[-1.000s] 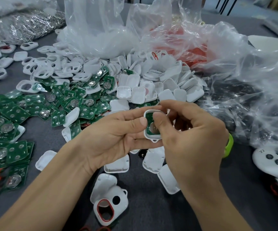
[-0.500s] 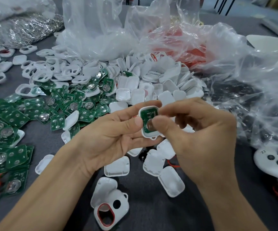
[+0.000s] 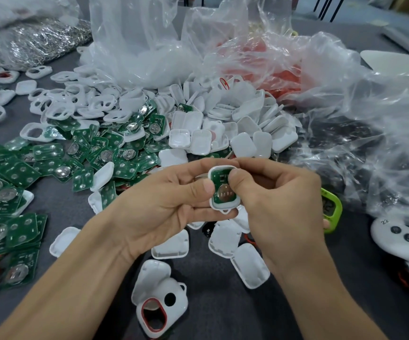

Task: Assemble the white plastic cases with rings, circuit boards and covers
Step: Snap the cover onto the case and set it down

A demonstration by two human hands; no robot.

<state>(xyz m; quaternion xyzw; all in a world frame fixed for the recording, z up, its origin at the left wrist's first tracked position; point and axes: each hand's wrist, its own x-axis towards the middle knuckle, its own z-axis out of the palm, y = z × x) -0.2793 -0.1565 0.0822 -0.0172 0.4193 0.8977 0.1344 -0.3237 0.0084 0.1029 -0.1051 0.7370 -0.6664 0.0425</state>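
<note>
**Over the table (image 3: pixel 223 315), one case (image 3: pixel 223 207) in both hands**

Over the grey table, the left hand (image 3: pixel 159 209) grips the white case at its left edge, with the fingers curled under it. A green circuit board (image 3: pixel 219 179) with a round battery (image 3: pixel 226 193) sits inside. The right hand (image 3: pixel 279 202) pinches the case's top, thumb pressing on the board.

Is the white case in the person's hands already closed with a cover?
No, the green circuit board and its round battery lie exposed in the white case, which the left hand and right hand hold.
</note>
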